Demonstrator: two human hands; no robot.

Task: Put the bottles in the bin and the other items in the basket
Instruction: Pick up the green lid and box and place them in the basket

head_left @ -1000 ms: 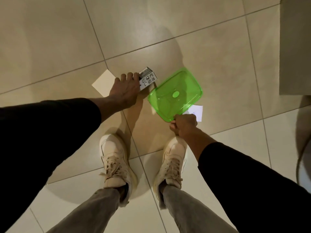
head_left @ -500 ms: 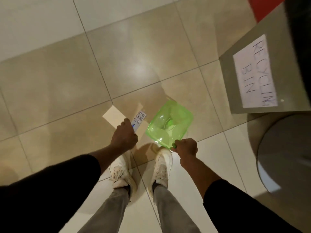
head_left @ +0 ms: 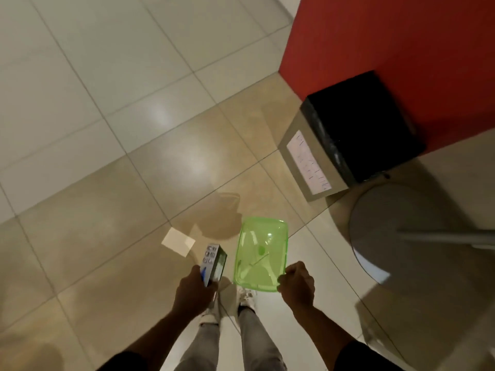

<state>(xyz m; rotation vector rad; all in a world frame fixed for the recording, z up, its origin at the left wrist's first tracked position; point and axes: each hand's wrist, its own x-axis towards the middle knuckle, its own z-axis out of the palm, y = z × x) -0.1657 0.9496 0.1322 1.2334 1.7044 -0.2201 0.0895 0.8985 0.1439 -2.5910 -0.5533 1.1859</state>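
My left hand [head_left: 195, 291] grips a small printed box [head_left: 213, 265] by its lower end, held above the floor. My right hand [head_left: 297, 283] pinches the near corner of a translucent green plastic lid [head_left: 261, 253], also lifted off the floor. A bin [head_left: 348, 135] lined with a black bag stands at the right against a red wall, with a white paper label [head_left: 308, 163] on its grey front side. No basket and no bottles are in view.
A pale card [head_left: 178, 241] lies flat on the tiled floor just beyond the box. A round grey table base [head_left: 407, 231] with a pole stands at the right, near the bin. The red wall [head_left: 388, 49] closes off the far right.
I have risen from a crouch: both hands lifted the box and the green lid off the floor. The view swung up and right, bringing the bin and red wall into sight.
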